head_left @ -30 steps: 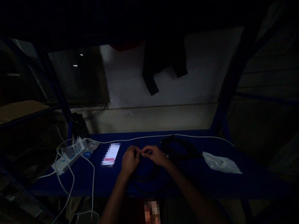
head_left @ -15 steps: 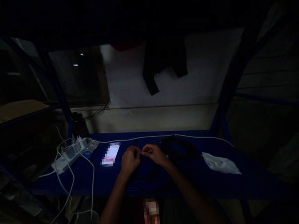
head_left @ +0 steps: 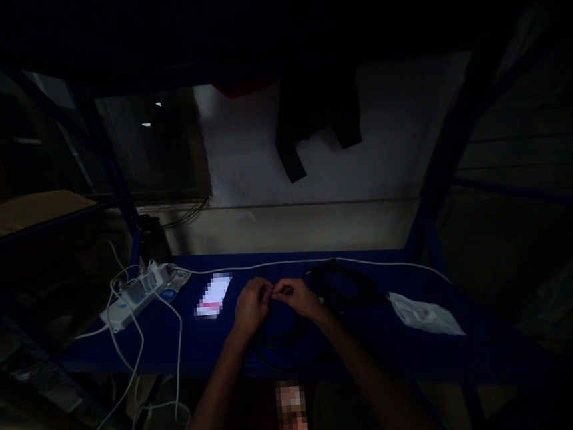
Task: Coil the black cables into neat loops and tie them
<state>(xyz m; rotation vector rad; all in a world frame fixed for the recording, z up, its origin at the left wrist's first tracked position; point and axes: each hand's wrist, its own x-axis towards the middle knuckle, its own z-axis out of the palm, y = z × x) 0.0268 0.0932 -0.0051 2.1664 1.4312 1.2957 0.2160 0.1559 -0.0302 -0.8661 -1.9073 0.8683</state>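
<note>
L hand [head_left: 251,306] & R hand [head_left: 300,297] meet fingertip to fingertip mid blue table [head_left: 479,349], both pinched tight on a thin black cable [head_left: 277,341]. Its loop lies under them, by the near edge. Black coil [head_left: 345,283] just right of R hand. Lit phone [head_left: 214,295] & power strip [head_left: 132,297] to the left, plastic bag [head_left: 425,313] further right.

Bare blue tabletop [head_left: 368,348] is lying open along the front, between the coiled black cable [head_left: 345,287] and the plastic bag [head_left: 425,313]. On the left, the lit phone [head_left: 214,295], the power strip [head_left: 136,296] and the dangling white cords [head_left: 176,332] are crowding the way in. A thin black cable loop [head_left: 282,339] is sprawling at front centre.
</note>
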